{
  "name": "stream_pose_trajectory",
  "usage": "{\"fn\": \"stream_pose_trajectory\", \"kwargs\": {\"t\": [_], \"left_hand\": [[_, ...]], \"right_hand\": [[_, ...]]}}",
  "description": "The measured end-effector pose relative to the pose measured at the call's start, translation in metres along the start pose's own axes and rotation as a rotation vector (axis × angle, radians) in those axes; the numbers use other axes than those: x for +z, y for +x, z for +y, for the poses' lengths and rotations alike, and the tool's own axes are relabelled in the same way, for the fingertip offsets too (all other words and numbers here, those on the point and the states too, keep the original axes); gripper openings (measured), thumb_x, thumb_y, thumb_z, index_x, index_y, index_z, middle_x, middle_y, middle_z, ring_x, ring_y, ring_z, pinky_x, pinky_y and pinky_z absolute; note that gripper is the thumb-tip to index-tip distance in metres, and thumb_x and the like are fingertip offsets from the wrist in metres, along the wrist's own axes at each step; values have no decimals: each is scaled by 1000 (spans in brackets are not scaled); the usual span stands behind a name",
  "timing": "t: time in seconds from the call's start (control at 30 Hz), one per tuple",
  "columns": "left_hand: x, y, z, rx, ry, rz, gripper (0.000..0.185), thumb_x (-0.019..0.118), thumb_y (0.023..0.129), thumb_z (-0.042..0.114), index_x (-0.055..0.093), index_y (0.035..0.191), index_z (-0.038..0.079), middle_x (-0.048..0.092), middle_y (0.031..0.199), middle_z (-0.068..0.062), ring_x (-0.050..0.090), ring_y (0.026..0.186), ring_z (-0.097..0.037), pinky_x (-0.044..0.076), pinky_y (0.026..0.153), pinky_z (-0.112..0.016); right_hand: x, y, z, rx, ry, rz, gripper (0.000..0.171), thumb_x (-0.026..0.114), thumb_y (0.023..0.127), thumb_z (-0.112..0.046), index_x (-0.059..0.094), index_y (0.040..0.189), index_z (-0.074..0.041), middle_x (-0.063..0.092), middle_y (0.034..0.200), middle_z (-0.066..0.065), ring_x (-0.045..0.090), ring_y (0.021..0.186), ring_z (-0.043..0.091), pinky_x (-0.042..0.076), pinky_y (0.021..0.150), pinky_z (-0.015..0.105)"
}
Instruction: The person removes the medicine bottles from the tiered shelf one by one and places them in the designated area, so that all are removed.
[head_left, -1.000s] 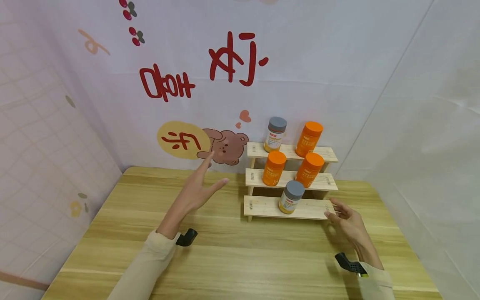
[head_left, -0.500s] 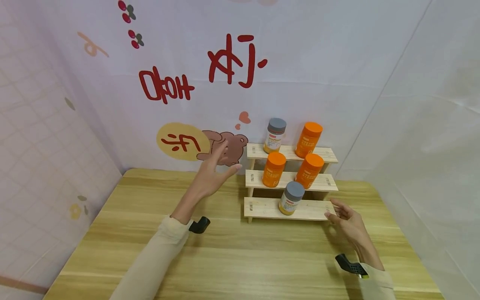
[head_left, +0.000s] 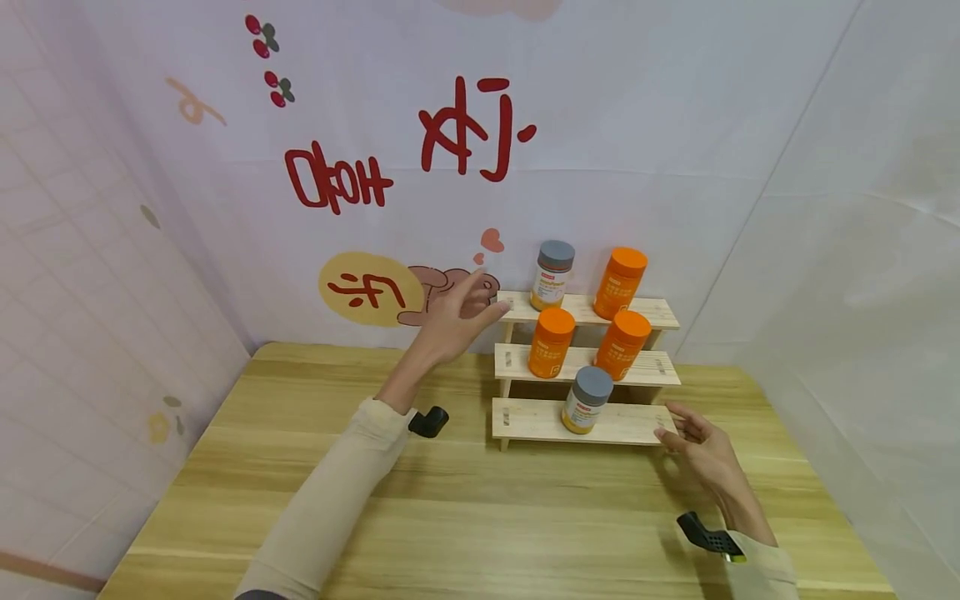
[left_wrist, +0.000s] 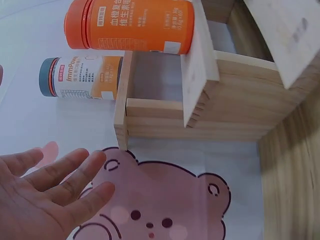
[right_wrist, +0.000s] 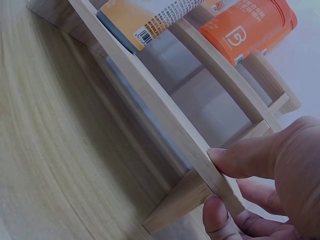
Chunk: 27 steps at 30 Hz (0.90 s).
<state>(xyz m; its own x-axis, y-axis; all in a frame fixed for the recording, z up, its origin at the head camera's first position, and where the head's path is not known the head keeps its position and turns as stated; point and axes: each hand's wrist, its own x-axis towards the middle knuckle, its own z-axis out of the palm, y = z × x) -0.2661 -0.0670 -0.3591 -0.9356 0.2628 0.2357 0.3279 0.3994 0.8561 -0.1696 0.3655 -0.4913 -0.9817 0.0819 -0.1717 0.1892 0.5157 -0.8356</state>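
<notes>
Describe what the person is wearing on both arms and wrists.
Both arms wear long, cream-beige sleeves: left sleeve, right sleeve. The hands are bare: left hand, right hand, with no rings or gloves visible. A small black device sits at each wrist: the left one plain black, the right one with perforations and a yellow-green tip. No cables visible.

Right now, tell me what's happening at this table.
A person works at a three-step wooden rack of bottles on a wooden table. The right hand pinches the right end of the bottom step between thumb and fingers. The left hand is raised, fingers spread, next to the left end of the top step and holding nothing. The nearest bottle to it is the grey-capped bottle on the top step. Five bottles stand on the rack, two grey-capped and three orange.
</notes>
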Motion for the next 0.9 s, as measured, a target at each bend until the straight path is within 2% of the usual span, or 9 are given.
{"fn": "stream_pose_trajectory", "kwargs": {"t": [0.13,0.23,0.3,0.47,0.53,0.6,0.73,0.83,0.9], "left_hand": [[7,12,3,-14,-17,-17,87,63,92,65,27,163,30,55,152,-11,55,138,-30,45,114,-55],[12,21,6,-33,-38,-27,89,64,91,67,28,163,31,53,153,-12,53,140,-31,44,115,-54],[15,27,9,-41,-59,-30,89,65,89,68,28,163,33,53,153,-11,52,140,-31,44,115,-54],[24,43,16,-53,-89,-40,89,66,87,70,30,162,36,52,153,-6,51,140,-29,46,112,-53],[27,48,18,-57,-82,-40,89,67,87,69,31,161,35,52,154,-5,52,139,-28,47,111,-52],[29,52,20,-66,-72,-32,88,68,87,68,32,161,35,52,154,-4,52,139,-27,48,111,-51],[32,60,22,-77,-66,-19,85,69,88,65,34,160,34,52,153,-5,52,139,-26,49,111,-51],[35,65,21,-71,-74,-25,84,69,89,63,36,159,33,53,153,-5,52,139,-25,49,111,-50],[37,68,20,-64,-89,-31,81,70,90,61,37,159,33,54,152,-4,52,139,-24,48,112,-49]], "right_hand": [[0,-1,1,12,1,-2,81,71,96,-44,35,161,-12,46,153,26,56,115,4,50,82,10],[0,-1,0,19,-5,-1,81,71,96,-45,35,161,-12,46,153,27,53,129,23,48,81,8],[0,0,0,23,-8,-1,81,71,96,-45,34,161,-13,45,154,26,53,126,20,47,81,7],[0,2,-1,15,-17,6,80,70,96,-45,35,161,-13,48,151,25,53,104,-4,50,81,11],[0,2,-1,13,-16,8,80,70,97,-45,35,161,-13,48,151,25,55,107,0,50,81,11],[0,3,-1,13,-16,8,80,69,97,-46,35,161,-14,47,152,25,55,117,11,48,82,9],[0,4,-1,10,-3,2,79,69,97,-46,34,161,-15,43,154,26,47,134,32,44,82,5],[1,4,-1,7,1,-1,78,69,98,-45,34,162,-16,43,154,25,47,133,31,44,82,6],[1,4,1,9,-1,1,78,69,97,-45,35,161,-16,44,153,24,52,126,22,46,82,6]]}}
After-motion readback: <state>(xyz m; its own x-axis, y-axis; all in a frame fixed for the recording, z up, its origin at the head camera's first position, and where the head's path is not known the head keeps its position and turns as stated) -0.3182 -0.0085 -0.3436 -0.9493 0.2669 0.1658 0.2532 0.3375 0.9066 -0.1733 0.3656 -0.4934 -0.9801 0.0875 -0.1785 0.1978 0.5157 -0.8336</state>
